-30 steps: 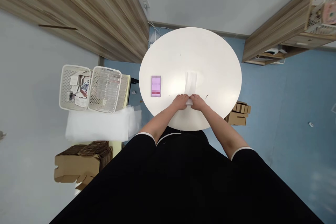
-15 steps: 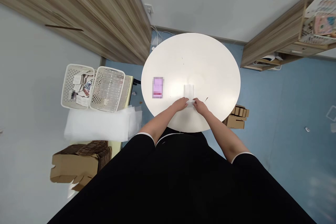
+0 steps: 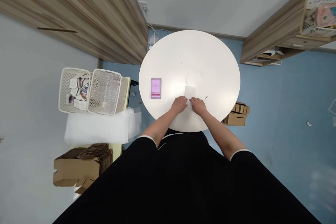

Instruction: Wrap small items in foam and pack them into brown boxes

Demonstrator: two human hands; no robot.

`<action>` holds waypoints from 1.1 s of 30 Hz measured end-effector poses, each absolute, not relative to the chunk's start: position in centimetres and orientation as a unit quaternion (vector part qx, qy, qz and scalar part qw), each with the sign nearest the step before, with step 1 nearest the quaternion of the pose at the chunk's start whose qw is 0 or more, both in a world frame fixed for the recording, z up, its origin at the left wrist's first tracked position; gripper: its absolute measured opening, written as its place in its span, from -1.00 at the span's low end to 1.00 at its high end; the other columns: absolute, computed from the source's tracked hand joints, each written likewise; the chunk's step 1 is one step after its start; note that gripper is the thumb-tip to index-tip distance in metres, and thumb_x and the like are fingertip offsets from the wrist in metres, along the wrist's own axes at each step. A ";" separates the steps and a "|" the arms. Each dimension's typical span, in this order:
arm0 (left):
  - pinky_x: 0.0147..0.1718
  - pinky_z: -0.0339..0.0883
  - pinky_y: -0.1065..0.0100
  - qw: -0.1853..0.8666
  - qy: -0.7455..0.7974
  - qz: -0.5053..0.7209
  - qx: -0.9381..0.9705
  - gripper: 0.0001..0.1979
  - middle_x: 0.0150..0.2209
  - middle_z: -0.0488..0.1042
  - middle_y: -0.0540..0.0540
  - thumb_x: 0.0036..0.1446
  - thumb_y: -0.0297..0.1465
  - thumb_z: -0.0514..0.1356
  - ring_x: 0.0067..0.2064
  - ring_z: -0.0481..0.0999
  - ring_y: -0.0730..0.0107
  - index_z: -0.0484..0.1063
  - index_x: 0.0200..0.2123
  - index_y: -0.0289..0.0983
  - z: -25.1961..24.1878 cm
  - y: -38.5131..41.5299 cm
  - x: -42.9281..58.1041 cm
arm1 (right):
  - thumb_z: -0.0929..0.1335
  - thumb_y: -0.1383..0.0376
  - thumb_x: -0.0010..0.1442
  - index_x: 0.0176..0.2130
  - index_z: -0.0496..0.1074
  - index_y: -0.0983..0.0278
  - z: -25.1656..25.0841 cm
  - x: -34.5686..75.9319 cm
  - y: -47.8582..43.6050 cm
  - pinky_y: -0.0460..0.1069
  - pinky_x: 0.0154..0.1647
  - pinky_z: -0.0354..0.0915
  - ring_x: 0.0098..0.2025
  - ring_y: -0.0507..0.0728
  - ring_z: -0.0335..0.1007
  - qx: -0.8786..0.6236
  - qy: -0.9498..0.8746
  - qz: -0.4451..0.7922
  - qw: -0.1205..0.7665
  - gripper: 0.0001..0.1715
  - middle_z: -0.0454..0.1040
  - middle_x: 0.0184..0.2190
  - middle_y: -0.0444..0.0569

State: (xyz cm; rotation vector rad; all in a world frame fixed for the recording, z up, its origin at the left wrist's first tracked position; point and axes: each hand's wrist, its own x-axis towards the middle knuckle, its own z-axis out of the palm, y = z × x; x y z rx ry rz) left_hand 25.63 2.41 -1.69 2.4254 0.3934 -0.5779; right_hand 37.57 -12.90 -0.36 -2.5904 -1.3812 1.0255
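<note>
On the round white table [image 3: 215,59] lies a small whitish, rather see-through rectangular piece [image 3: 190,91], like folded packing foam. My left hand [image 3: 179,104] rests along its left edge, fingers stretched over it, palm down. From the other side my right hand [image 3: 198,106] presses on its lower right part, its fingers also laid out flat. The fingertips of both hands come close together over the piece, which they partly cover. What may be inside the piece cannot be made out. A blurred pink-purple rectangle [image 3: 155,88] lies to the left of my hands.
At left, two white baskets [image 3: 105,71] hold small printed packets and clear plastic pieces. A stack of white foam sheets [image 3: 97,127] lies below them, then flattened brown cardboard boxes [image 3: 76,171]. More cardboard boxes [image 3: 236,117] stand by the table's right edge. Wooden cabinets flank both sides.
Both hands have gone from pinching the near edge of the whitish piece to lying flat on it. The piece looks flatter now. The camera view has shifted slightly.
</note>
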 end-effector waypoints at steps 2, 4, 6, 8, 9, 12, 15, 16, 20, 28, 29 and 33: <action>0.34 0.02 -0.11 0.303 0.107 -0.228 0.919 -0.35 0.42 0.18 -0.25 0.24 -0.29 0.29 0.43 0.12 -0.13 0.20 0.36 -0.06 -1.2 2.2 24.5 | 0.37 0.22 0.31 0.36 0.26 0.18 -0.2 36.7 -14.0 0.29 0.34 0.10 0.34 0.42 0.16 -0.810 -0.488 0.327 0.006 -0.32 0.22 0.42 0.12; 0.32 0.02 -0.16 0.306 0.085 -0.250 0.915 -0.30 0.42 0.17 -0.30 0.16 -0.30 0.34 0.42 0.14 -0.20 0.22 0.35 -0.09 -0.8 1.6 23.2 | 0.43 0.22 0.23 0.38 0.24 0.20 -0.1 35.3 -15.3 0.31 0.37 0.06 0.36 0.44 0.12 -0.800 -0.508 0.320 -0.008 -0.21 0.21 0.42 0.14; 0.28 0.07 -0.19 0.311 0.078 -0.278 0.906 -0.31 0.41 0.17 -0.35 0.14 -0.27 0.34 0.38 0.20 -0.25 0.26 0.32 -0.11 -0.5 0.6 21.9 | 0.42 0.31 0.22 0.36 0.25 0.22 0.0 33.6 -16.7 0.29 0.36 0.09 0.37 0.43 0.14 -0.796 -0.514 0.319 -0.015 -0.23 0.22 0.42 0.17; 0.24 0.12 -0.18 0.314 0.073 -0.296 0.899 -0.31 0.40 0.17 -0.36 0.14 -0.21 0.34 0.34 0.25 -0.26 0.27 0.32 -0.13 -0.3 -0.3 20.8 | 0.39 0.37 0.23 0.32 0.31 0.22 0.1 32.1 -18.0 0.27 0.34 0.13 0.37 0.40 0.17 -0.795 -0.510 0.329 -0.006 -0.30 0.22 0.43 0.18; 0.23 0.14 -0.17 0.315 0.072 -0.300 0.898 -0.29 0.41 0.16 -0.36 0.13 -0.18 0.34 0.33 0.27 -0.26 0.27 0.32 -0.13 -0.2 -0.6 20.5 | 0.38 0.37 0.24 0.29 0.34 0.22 0.2 31.6 -18.5 0.27 0.34 0.14 0.38 0.39 0.18 -0.794 -0.506 0.336 0.002 -0.35 0.21 0.43 0.18; 0.24 0.17 -0.11 0.323 0.072 -0.302 0.894 -0.28 0.44 0.11 -0.29 0.12 -0.12 0.34 0.34 0.27 -0.21 0.28 0.32 -0.10 -0.1 -0.4 20.4 | 0.39 0.32 0.27 0.21 0.41 0.21 0.6 31.5 -19.2 0.26 0.35 0.16 0.41 0.36 0.17 -0.792 -0.493 0.360 0.024 -0.48 0.18 0.45 0.17; 0.24 0.21 -0.01 0.337 0.062 -0.323 0.882 -0.32 0.41 0.18 -0.21 0.14 -0.10 0.30 0.30 0.33 -0.09 0.32 0.31 -0.07 -0.1 1.1 21.6 | 0.42 0.25 0.27 0.15 0.47 0.19 1.2 33.2 -18.7 0.25 0.32 0.21 0.38 0.34 0.23 -0.790 -0.474 0.388 0.037 -0.55 0.22 0.43 0.13; 0.23 0.23 0.04 0.349 0.060 -0.331 0.875 -0.35 0.38 0.24 -0.19 0.16 -0.11 0.27 0.28 0.36 -0.03 0.33 0.30 -0.06 -0.1 1.7 22.1 | 0.41 0.24 0.28 0.14 0.48 0.18 1.4 34.0 -18.3 0.23 0.30 0.25 0.34 0.33 0.28 -0.790 -0.461 0.402 0.045 -0.56 0.26 0.41 0.10; 0.12 0.36 0.22 0.426 0.102 -0.325 0.839 -0.55 0.20 0.47 -0.10 0.32 -0.19 0.11 0.14 0.50 0.17 0.39 0.24 -0.10 -0.6 4.0 24.4 | 0.26 0.21 0.42 0.18 0.48 0.17 1.3 36.8 -16.4 0.10 0.17 0.36 0.13 0.20 0.46 -0.812 -0.359 0.448 0.108 -0.59 0.47 0.21 0.05; 0.14 0.36 0.24 0.413 0.262 -0.254 0.834 -0.61 0.20 0.43 -0.22 0.43 -0.41 -0.03 0.17 0.47 0.19 0.41 0.20 -0.26 -2.6 2.8 28.2 | 0.24 0.30 0.37 0.38 0.26 0.27 -1.4 37.6 -13.5 0.13 0.23 0.32 0.18 0.27 0.40 -0.877 -0.249 0.386 0.142 -0.37 0.36 0.25 0.21; 0.14 0.37 0.24 0.406 0.282 -0.246 0.834 -0.62 0.22 0.39 -0.23 0.42 -0.43 -0.02 0.17 0.48 0.20 0.41 0.20 -0.26 -2.7 2.2 28.5 | 0.24 0.31 0.35 0.39 0.24 0.27 -1.6 37.4 -13.4 0.14 0.23 0.33 0.19 0.28 0.39 -0.883 -0.236 0.382 0.140 -0.35 0.34 0.26 0.22; 0.13 0.40 0.21 0.402 0.337 -0.209 0.826 -0.59 0.24 0.33 -0.23 0.40 -0.49 -0.01 0.13 0.52 0.17 0.41 0.22 -0.20 -1.7 -0.2 28.6 | 0.22 0.25 0.34 0.40 0.20 0.24 -1.1 36.5 -13.8 0.21 0.19 0.34 0.19 0.36 0.40 -0.894 -0.192 0.384 0.129 -0.32 0.29 0.28 0.26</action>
